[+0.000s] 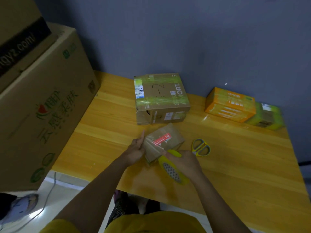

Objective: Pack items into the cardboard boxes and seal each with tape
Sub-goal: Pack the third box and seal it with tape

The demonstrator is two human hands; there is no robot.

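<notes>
A small cardboard box with a red label and clear tape over its top lies on the wooden table in front of me. My left hand presses flat against the box's left side, fingers straight. My right hand grips a yellow roll of tape at the box's near right corner, and a strip of tape runs from the roll onto the box.
Yellow-handled scissors lie just right of the small box. A larger taped cardboard box sits behind it. An orange box and a green-taped box stand at the far right. Big cartons are stacked left of the table.
</notes>
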